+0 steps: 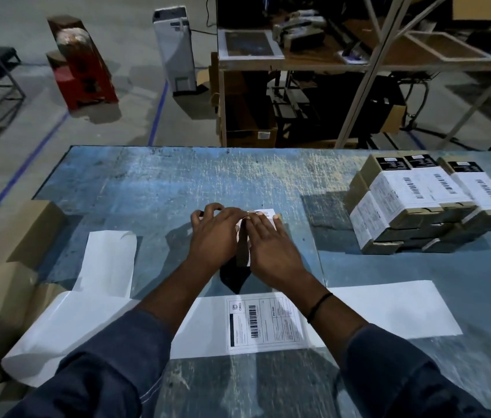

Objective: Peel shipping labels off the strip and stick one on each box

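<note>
The step in hand looks like the sticking itself: a small box (242, 256) sits mid-table, almost hidden under both hands, with a label (264, 213) laid over its top. The left hand (214, 235) curls its fingers over the box's far left edge, a grip that steadies it. The right hand (271, 241) lies flat with fingers straight, pressing the label down — spread, pinching nothing. Along the near side of the table (153, 188) the strip (389, 309) runs under the forearms, and one printed label (265, 322) sits on it between the wrists. To the right stands a stack of boxes (431, 200), already labelled. By my reading, the next move calls for smoothing the label over the box's edges, setting the box by the stack, then lifting a corner of the printed label — a fresh box may have to come from the carton (15, 260) at the left, though its inside is hidden.
</note>
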Available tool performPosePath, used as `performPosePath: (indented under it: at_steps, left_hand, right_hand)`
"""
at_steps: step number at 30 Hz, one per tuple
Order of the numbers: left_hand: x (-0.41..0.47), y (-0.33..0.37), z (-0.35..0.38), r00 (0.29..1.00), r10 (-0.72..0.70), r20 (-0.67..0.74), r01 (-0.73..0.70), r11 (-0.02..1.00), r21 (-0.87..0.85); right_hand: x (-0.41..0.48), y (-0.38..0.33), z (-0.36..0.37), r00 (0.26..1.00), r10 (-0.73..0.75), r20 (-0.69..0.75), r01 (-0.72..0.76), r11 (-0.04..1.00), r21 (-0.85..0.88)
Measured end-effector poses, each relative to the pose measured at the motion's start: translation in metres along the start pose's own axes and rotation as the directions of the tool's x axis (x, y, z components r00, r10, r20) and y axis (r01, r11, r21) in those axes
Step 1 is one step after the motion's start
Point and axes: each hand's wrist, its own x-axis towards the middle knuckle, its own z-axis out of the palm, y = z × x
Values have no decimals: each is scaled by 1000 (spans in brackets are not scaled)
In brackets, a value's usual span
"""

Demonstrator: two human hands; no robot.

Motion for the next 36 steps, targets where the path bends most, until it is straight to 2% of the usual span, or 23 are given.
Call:
performPosePath:
  at_steps: [5,11,15,18,20,27,28,29,30,31,32,33,34,35,36]
  left_hand:
    - [6,-3,-6,988,-22,155,22,1000,0]
    - [26,-13,-9,934,-30,356,50,998,-49]
    - [30,-24,-4,914,-34,403,59,997,-51]
    - [29,-28,-2,913,-46,406,79,995,-64]
    - [27,-29,0,918,-46,393,87,992,-87]
    - [24,-31,5,922,-134,362,183,977,-106]
    - [23,-32,5,926,-143,350,189,977,-101]
    - [20,-35,6,936,-139,324,184,977,-111]
    - [14,-38,7,951,-119,286,168,974,-152]
    - [6,-42,8,968,-86,235,142,962,-234]
    - [-3,-47,8,980,-55,190,121,926,-357]
    - [-13,-54,9,988,-29,150,99,869,-485]
    - [-21,-62,11,992,2,127,71,820,-568]
    - [-29,-70,14,992,49,112,27,804,-594]
    - [-33,-76,17,989,98,107,-21,828,-560]
  right_hand:
    - [8,7,-9,999,-34,13,33,996,87]
    - [29,24,-26,998,-22,60,9,978,209]
    - [38,48,-24,992,-3,124,-16,989,145]
    - [35,61,-22,996,21,86,-34,987,158]
    - [33,66,-17,998,36,51,-41,994,102]
    - [32,63,-10,987,156,51,-156,988,-1]
    - [32,65,-10,986,153,61,-155,987,33]
    - [30,66,-11,987,140,83,-151,978,143]
    - [27,68,-10,986,129,103,-158,924,349]
    - [24,72,-8,982,149,119,-191,771,607]
    - [19,76,-4,972,171,159,-229,559,797]
    - [13,82,0,970,167,175,-228,393,891]
    - [6,91,5,975,155,159,-201,306,931]
    - [-3,99,10,981,136,139,-173,282,944]
    - [-9,104,14,985,134,109,-147,321,936]
